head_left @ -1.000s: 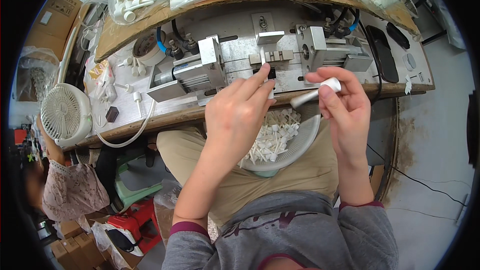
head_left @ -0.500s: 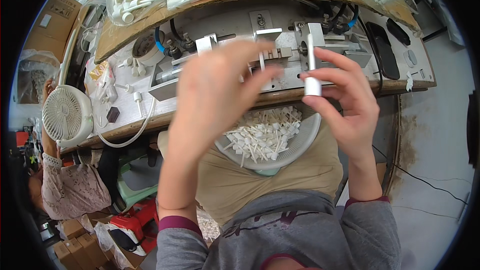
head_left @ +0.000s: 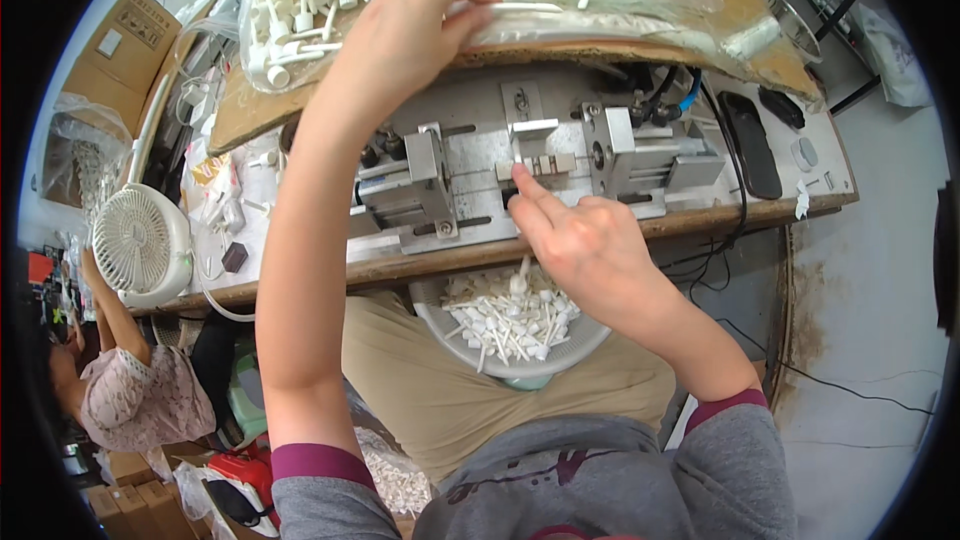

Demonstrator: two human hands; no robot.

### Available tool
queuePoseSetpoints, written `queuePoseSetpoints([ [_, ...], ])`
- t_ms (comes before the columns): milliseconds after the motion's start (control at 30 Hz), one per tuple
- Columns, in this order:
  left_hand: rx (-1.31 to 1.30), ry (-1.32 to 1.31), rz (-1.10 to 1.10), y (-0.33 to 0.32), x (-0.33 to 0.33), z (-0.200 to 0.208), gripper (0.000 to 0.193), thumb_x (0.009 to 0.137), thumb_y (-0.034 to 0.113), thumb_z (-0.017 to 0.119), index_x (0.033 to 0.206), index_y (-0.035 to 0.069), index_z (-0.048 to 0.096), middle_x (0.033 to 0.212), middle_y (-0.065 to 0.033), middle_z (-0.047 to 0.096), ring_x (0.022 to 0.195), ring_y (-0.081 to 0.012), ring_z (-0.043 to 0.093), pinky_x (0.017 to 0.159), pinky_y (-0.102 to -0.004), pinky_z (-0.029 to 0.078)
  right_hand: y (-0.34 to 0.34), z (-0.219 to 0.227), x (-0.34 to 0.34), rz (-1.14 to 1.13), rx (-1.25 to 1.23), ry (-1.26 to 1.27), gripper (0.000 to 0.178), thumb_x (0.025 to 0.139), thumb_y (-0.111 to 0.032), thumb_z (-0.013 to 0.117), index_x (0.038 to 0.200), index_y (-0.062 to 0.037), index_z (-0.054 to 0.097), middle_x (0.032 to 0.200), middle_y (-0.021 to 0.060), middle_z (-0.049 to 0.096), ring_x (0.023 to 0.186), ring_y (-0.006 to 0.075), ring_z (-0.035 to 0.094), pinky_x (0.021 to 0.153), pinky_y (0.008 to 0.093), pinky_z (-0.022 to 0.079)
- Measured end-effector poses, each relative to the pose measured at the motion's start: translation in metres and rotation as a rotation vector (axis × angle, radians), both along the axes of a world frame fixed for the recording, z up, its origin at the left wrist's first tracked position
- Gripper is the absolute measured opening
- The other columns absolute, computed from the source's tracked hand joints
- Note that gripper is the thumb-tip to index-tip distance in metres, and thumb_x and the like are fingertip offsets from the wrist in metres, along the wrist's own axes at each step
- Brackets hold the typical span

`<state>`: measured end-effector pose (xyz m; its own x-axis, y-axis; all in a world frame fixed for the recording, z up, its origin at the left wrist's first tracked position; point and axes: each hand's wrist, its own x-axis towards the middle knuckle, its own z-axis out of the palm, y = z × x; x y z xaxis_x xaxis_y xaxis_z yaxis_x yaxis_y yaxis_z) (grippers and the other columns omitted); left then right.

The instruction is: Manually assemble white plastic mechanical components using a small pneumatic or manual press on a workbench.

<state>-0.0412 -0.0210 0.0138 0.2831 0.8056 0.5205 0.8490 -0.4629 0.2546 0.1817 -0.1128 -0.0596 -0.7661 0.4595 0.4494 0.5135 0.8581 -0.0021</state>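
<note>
My left hand (head_left: pixel 415 35) reaches over the cardboard shelf, its thumb and fingers closed on the end of a white plastic stick (head_left: pixel 530 7). At the metal clamping fixture (head_left: pixel 545 162), my right hand (head_left: pixel 590 245) has its index finger stretched out. That fingertip touches the small block in the middle, against a thin white rod (head_left: pixel 517 147) standing there. The other right fingers are curled, with nothing visible in them. Just below this hand a white capped stick (head_left: pixel 519 283) shows over the basket (head_left: pixel 440 325) of similar white pieces on my lap.
Loose white capped sticks (head_left: pixel 310 0) lie in plastic on the shelf (head_left: pixel 230 120). A white fan (head_left: pixel 142 245) stands at the bench's left, a black phone (head_left: pixel 750 145) at its right. At far left sits another person (head_left: pixel 150 390). Black cables (head_left: pixel 735 225) hang beside the bench.
My left hand has moved from the fixture up to the shelf and closed on a stick. The right hand has let go of its white capped piece and moved left to the fixture's middle.
</note>
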Motion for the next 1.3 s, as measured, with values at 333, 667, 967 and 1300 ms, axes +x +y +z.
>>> queuePoseSetpoints([
  [333, 0.114, -0.67, 0.095, -0.12, -0.003, 0.004, 0.016, 0.077, 0.0, 0.08, 0.091, 0.001, 0.072, 0.111, -0.0089, 0.064, 0.077, -0.0064, 0.064, 0.057, -0.02, 0.053, 0.029, 0.045, -0.012, 0.076, -0.274, 0.073, 0.019, 0.08, -0.016, 0.071, 0.093, -0.0031, 0.065, 0.102, 0.0196, 0.072, 0.065, 0.0272, 0.069, 0.062, 0.0375, 0.055],
  [667, -0.021, -0.707, 0.04, -0.186, 0.002, -0.038, 0.035, 0.069, -0.009, 0.078, 0.103, -0.006, 0.072, 0.136, -0.0241, 0.055, 0.097, -0.0246, 0.071, 0.079, -0.0316, 0.062, 0.174, 0.135, -0.214, -0.132, 0.234, 0.074, 0.036, 0.084, -0.029, 0.061, 0.104, -0.0003, 0.07, 0.122, 0.0203, 0.063, 0.119, 0.0313, 0.055, 0.097, 0.0447, 0.043],
  [967, -0.154, -0.723, -0.063, -0.199, 0.016, -0.076, 0.032, 0.071, 0.001, 0.082, 0.103, 0.001, 0.074, 0.135, -0.019, 0.058, 0.086, -0.0179, 0.071, 0.073, -0.0295, 0.057, 0.194, 0.128, -0.312, -0.37, 0.084, -0.173, 0.075, 0.078, -0.05, 0.068, 0.135, -0.0029, 0.058, 0.139, 0.017, 0.053, 0.131, 0.0299, 0.047, 0.107, 0.0581, 0.033],
  [1300, -0.136, -0.7, -0.11, -0.192, 0.024, -0.088, 0.031, 0.075, 0.002, 0.08, 0.105, 0.003, 0.073, 0.135, -0.0169, 0.058, 0.081, -0.0167, 0.071, 0.071, -0.0297, 0.057, 0.183, 0.128, -0.278, -0.374, 0.03, -0.276, 0.056, 0.074, -0.05, 0.075, 0.115, -0.011, 0.072, 0.126, 0.0101, 0.062, 0.121, 0.0256, 0.054, 0.093, 0.0578, 0.045],
])
